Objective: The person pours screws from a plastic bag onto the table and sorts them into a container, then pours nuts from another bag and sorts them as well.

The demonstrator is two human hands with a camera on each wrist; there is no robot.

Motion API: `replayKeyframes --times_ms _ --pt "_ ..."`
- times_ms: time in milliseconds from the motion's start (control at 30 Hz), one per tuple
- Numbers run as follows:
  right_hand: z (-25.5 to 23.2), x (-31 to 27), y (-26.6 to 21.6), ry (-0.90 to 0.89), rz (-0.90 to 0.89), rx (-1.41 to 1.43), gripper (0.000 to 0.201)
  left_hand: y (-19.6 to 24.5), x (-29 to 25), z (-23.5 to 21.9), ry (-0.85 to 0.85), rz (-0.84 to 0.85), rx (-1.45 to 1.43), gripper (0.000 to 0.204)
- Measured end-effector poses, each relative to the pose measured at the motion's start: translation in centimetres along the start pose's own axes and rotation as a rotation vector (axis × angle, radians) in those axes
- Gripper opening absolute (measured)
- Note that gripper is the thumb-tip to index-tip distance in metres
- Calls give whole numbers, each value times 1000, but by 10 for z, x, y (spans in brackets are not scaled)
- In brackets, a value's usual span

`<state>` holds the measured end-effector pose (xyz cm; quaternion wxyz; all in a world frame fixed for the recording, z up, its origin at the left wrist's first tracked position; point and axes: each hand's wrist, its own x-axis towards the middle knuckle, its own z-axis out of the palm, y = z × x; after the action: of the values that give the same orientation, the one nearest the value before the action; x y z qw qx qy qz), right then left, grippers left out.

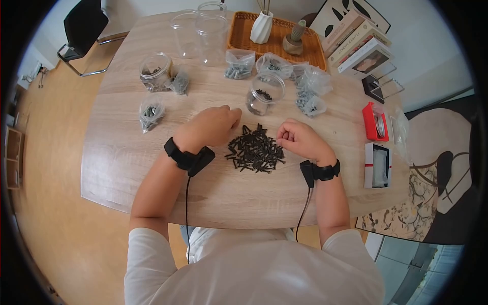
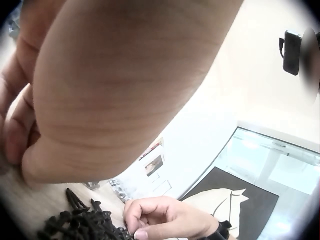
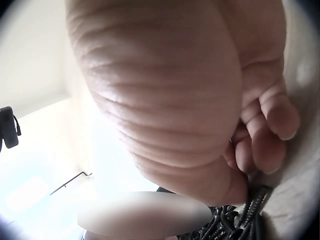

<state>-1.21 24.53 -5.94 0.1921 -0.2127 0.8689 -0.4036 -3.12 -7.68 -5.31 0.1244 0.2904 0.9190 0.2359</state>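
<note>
A pile of black screws (image 1: 255, 149) lies on the wooden table between the two hands. My left hand (image 1: 211, 125) is at the pile's upper left, back upward and fingers bent down toward the tabletop; in the left wrist view its fingers (image 2: 15, 132) curl in, partly hidden by the palm. Across the pile, my right hand (image 1: 303, 140) has curled fingers (image 3: 267, 150), and its thumb comes right at the edge of the screws. I cannot tell whether a screw sits between the fingertips of either hand. Beyond the pile stands a clear jar (image 1: 259, 105) with black screws inside.
Bags of grey hardware (image 1: 239, 70) and more bags (image 1: 306, 96) lie behind the jar. To the left are another filled jar (image 1: 154, 81) and a small bag (image 1: 151, 114). Tall clear jars (image 1: 211, 46), a wicker tray (image 1: 239, 30), a red box (image 1: 373, 133) and a white box (image 1: 369, 178) edge the table.
</note>
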Motion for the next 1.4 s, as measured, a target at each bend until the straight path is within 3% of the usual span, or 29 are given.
replayKeyframes --times_ms 267,467,567,733,833,1033,1400 --pt "0 -2 0 -6 -17 22 4 -7 2 3 -39 -10 -21 23" --pt "-20 -2 -17 -88 90 317 7 -12 3 4 -51 4 -19 20" --pt "-30 5 -38 59 69 320 6 -6 2 1 -62 -21 -4 20" --pt "-38 30 -79 404 -236 447 10 -6 0 2 -53 -21 -10 21" --pt "-38 46 -86 497 -236 321 10 -6 2 3 -60 -15 0 22" --pt "-18 40 -63 568 -150 450 13 -6 3 2 -77 -25 5 24" --pt "27 34 20 520 44 568 14 -4 1 2 -53 26 57 25"
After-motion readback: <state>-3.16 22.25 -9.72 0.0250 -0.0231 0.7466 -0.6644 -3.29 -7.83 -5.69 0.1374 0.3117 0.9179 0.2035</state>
